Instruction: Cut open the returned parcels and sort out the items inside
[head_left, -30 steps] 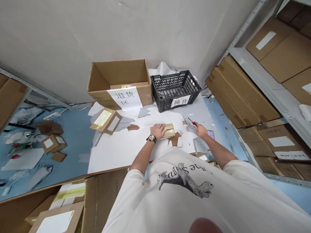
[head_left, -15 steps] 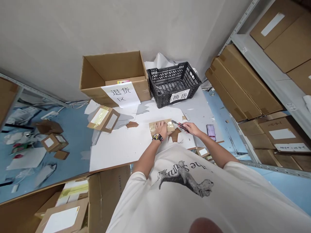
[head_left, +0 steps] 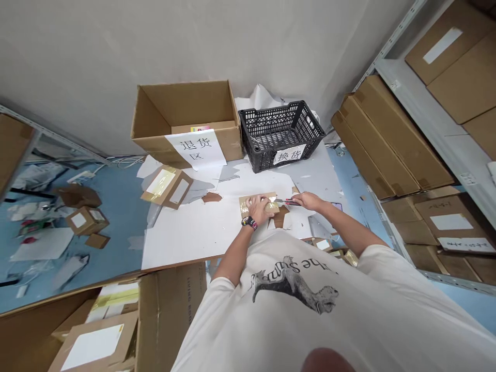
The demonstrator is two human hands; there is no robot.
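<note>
A small brown box (head_left: 273, 206) wrapped in clear tape lies on the white-covered table (head_left: 182, 232). My left hand (head_left: 259, 208) presses down on its top, fingers bent over the box and around its far side. In my right hand (head_left: 307, 200) is a red and black utility knife (head_left: 291, 202), its blade pointing left and touching or very near the box's right end. Torn brown patches of the table cover show just below the box.
Behind stand a large open carton (head_left: 186, 111) with a paper sign and a black crate (head_left: 281, 137). A taped box (head_left: 166, 187) sits at the left. Shelves of cartons (head_left: 387, 134) rise on the right; an open carton (head_left: 170, 310) stands in front.
The knife has turned from slanting to nearly level, its tip now lower at the box's right end. My right forearm now covers most of the phone. The view has shifted slightly.
</note>
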